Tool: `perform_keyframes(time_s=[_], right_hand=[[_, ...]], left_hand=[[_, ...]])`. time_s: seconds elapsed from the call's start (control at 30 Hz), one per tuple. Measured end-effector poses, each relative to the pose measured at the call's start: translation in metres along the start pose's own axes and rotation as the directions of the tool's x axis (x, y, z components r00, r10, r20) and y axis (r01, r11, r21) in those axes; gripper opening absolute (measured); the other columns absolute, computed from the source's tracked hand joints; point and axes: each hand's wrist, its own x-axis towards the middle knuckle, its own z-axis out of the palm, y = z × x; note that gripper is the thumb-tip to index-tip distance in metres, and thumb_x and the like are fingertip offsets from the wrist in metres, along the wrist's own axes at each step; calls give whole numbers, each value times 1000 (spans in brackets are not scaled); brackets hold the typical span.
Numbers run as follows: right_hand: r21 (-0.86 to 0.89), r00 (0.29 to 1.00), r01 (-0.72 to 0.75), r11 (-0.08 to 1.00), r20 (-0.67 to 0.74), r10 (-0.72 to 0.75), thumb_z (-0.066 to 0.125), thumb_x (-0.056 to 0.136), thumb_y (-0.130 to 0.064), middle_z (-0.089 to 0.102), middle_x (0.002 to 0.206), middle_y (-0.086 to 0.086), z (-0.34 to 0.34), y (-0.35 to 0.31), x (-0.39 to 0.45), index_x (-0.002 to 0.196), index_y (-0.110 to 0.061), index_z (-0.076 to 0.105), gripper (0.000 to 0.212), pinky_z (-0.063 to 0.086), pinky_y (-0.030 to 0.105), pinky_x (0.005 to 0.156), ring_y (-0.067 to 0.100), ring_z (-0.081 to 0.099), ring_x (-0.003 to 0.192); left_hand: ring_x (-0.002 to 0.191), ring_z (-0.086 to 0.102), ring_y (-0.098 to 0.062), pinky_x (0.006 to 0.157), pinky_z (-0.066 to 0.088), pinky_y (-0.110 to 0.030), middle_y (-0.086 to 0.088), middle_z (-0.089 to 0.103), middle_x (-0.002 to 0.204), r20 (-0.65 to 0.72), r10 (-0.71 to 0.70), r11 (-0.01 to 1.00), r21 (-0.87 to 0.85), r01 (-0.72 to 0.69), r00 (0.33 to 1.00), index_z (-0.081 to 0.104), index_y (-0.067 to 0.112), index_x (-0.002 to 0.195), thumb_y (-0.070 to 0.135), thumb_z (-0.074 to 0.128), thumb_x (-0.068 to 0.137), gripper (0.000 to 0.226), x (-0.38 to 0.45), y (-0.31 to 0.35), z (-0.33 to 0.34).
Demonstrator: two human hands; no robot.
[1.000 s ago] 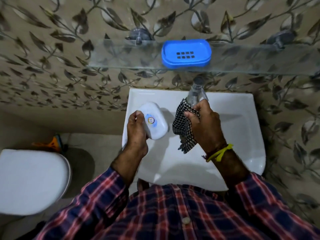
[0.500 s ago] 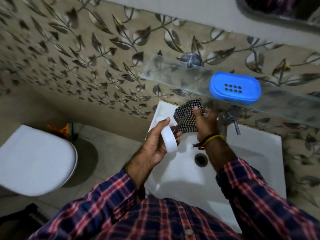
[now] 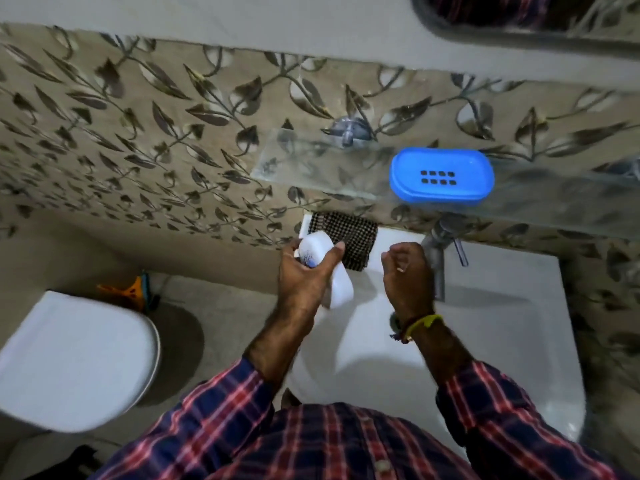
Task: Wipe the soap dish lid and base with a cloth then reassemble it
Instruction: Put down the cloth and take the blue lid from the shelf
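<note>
My left hand (image 3: 304, 278) grips the white soap dish lid (image 3: 337, 282) over the left side of the basin; a small round sticker shows on the lid near my fingers. The black-and-white checked cloth (image 3: 349, 233) lies on the basin's back left corner, just beyond the lid. My right hand (image 3: 407, 275) hovers over the basin with its fingers loosely curled and nothing in it, a short way right of the cloth. The blue soap dish base (image 3: 441, 176), with drain slots in its middle, sits on the glass shelf (image 3: 294, 161) above.
The white wash basin (image 3: 502, 323) is below my hands, with a metal tap (image 3: 440, 251) at its back just right of my right hand. A white toilet lid (image 3: 72, 358) is at the lower left. Patterned leaf tiles cover the wall.
My right hand has let go of the cloth, which now lies on the basin's back left corner. That hand has drawn back empty. The left hand still holds the lid.
</note>
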Motion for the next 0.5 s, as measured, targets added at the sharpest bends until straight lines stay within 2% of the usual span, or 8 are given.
perform_keyframes(time_s=[0.07, 0.17, 0.2, 0.27, 0.33, 0.43, 0.5], right_hand=[[-28, 993, 113, 993, 22, -112, 68, 88, 0, 68, 88, 11, -16, -7, -10, 93, -1, 63, 7, 51, 24, 76, 23, 66, 83], [-71, 961, 274, 959, 47, -271, 70, 87, -2, 66, 81, 2, -43, -22, -22, 89, -5, 65, 7, 49, 17, 73, 19, 65, 76], [-75, 943, 331, 941, 52, -327, 71, 86, -2, 66, 79, -1, -52, -27, -24, 87, -6, 65, 7, 51, 19, 73, 17, 65, 74], [-86, 902, 430, 899, 65, -426, 73, 86, -5, 67, 77, -1, -69, -40, -29, 84, -8, 66, 8, 55, 28, 72, 15, 65, 71], [-80, 861, 509, 857, 44, -507, 73, 87, -10, 69, 76, 0, -85, -55, -31, 83, -8, 67, 8, 55, 31, 69, 15, 64, 68], [-41, 802, 595, 803, -46, -596, 74, 88, -18, 67, 74, 0, -108, -83, -25, 79, -9, 64, 16, 53, 30, 69, 16, 61, 67], [-29, 801, 594, 804, -69, -595, 76, 86, -23, 68, 82, 4, -125, -97, -9, 81, -8, 61, 21, 54, 34, 77, 19, 65, 79]], left_hand=[[78, 68, -13, 61, 52, -19, -6, 70, 102, 32, 60, 997, 38, -61, 998, 59, 12, 119, 58, 86, 50, 87, -5, -1, 7], [81, 67, -11, 67, 54, -22, -1, 68, 102, 51, 143, 988, 52, -146, 988, 56, 21, 115, 57, 88, 49, 82, -18, -1, 13], [81, 68, -9, 69, 56, -24, 0, 69, 102, 59, 166, 984, 53, -169, 984, 57, 25, 112, 55, 90, 50, 77, -24, 1, 14], [80, 68, -1, 74, 57, -27, 5, 70, 102, 75, 224, 972, 58, -229, 972, 58, 30, 110, 44, 95, 58, 65, -34, 6, 17], [83, 67, 3, 79, 59, -29, 11, 70, 104, 93, 304, 948, 72, -311, 948, 59, 31, 116, 33, 96, 65, 62, -45, 13, 17], [99, 69, -3, 86, 58, -27, 12, 70, 113, 111, 446, 888, 75, -455, 888, 59, 34, 124, 34, 93, 68, 65, -61, 22, 18], [106, 66, -1, 87, 55, -19, 14, 68, 121, 100, 520, 845, 86, -528, 849, 57, 30, 132, 42, 91, 65, 75, -70, 29, 18]])
